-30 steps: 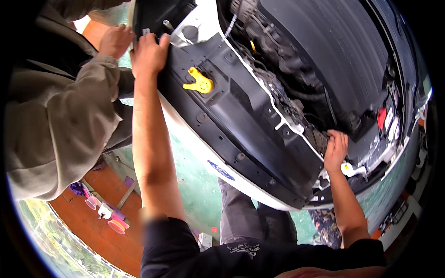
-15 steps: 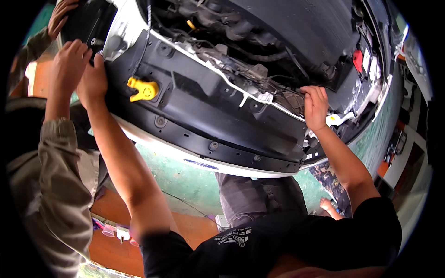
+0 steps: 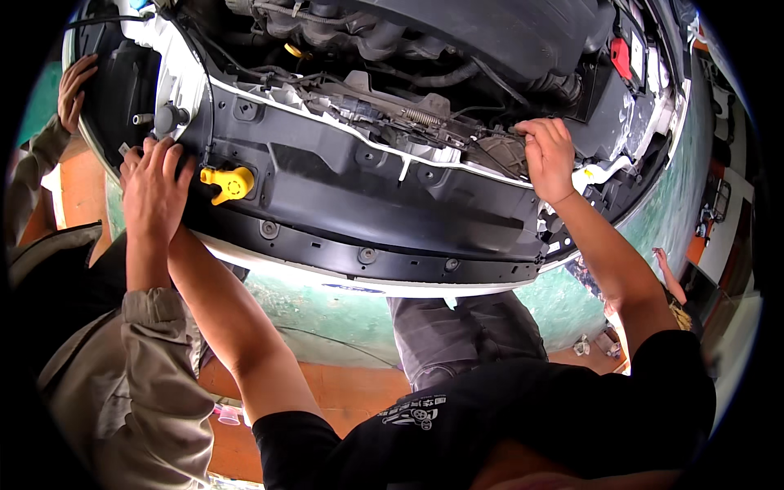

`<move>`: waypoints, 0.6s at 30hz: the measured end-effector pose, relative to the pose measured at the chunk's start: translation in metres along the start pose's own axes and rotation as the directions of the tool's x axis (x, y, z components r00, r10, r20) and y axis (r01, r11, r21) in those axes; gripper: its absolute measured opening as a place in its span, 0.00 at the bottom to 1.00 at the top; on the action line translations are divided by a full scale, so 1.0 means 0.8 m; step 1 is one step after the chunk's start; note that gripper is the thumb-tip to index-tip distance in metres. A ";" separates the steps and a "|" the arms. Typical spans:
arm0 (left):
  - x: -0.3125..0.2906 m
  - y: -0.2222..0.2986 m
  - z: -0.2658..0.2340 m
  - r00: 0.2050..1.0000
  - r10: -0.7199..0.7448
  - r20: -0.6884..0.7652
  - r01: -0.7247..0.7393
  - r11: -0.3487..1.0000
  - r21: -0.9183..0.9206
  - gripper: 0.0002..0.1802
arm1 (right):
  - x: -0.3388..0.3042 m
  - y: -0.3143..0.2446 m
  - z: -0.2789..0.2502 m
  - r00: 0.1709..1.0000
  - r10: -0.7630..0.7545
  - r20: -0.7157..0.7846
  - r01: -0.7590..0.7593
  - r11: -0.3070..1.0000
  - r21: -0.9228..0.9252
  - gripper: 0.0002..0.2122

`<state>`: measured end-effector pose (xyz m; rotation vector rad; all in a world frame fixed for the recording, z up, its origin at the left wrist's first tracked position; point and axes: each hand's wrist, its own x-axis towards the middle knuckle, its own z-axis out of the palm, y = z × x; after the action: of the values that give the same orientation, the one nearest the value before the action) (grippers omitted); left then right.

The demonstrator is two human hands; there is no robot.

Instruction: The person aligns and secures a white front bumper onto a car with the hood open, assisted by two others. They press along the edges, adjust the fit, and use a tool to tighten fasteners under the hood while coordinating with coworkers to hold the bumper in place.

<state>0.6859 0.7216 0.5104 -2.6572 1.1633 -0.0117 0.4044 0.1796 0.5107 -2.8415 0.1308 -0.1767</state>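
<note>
The front of a car (image 3: 457,282) lies before me with its bonnet open. My right hand (image 3: 551,159) is closed over the far right end of the long black front panel (image 3: 351,196), fingers curled at its upper edge. My left arm (image 3: 237,327) reaches to the panel's left end. A co-worker's hand (image 3: 155,192) in a khaki sleeve covers my left hand, so its fingers do not show. Just right of that hand, a yellow plastic piece (image 3: 233,184) sits on the panel, with a thin black cord running up from it.
Behind the panel lies the engine (image 3: 384,37), partly under a dark cover. A red cap (image 3: 621,57) is at the right. The co-worker's other hand (image 3: 75,86) rests on the car's left side. Another person's arm (image 3: 670,282) shows at far right.
My view has shifted, so the car sits further left and higher. The co-worker's near hand has come across onto the panel's left end, over my left hand. My right hand stays at the panel's right end.
</note>
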 end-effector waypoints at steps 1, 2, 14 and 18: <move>0.001 0.003 0.003 0.999 -0.040 0.015 0.040 0.999 -0.025 0.16 | 0.001 0.003 -0.001 1.000 -0.004 -0.002 0.004 1.000 0.002 0.07; 0.005 0.005 0.012 0.998 -0.060 0.026 0.061 0.997 -0.052 0.17 | -0.005 0.004 -0.003 1.000 0.006 -0.006 -0.006 1.000 -0.004 0.07; -0.089 0.089 0.071 0.807 -0.535 -0.250 0.424 0.820 -0.386 0.24 | -0.097 -0.008 -0.038 0.951 0.204 -0.231 -0.036 0.818 0.574 0.13; -0.146 0.285 -0.011 0.732 -0.641 -0.230 0.570 0.761 -0.309 0.31 | -0.274 -0.100 -0.028 0.935 0.337 -0.111 -0.104 0.560 0.822 0.04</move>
<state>0.4401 0.6553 0.4789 -3.2014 0.2931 -0.4812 0.1910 0.2732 0.5316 -1.8333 0.3635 -0.4282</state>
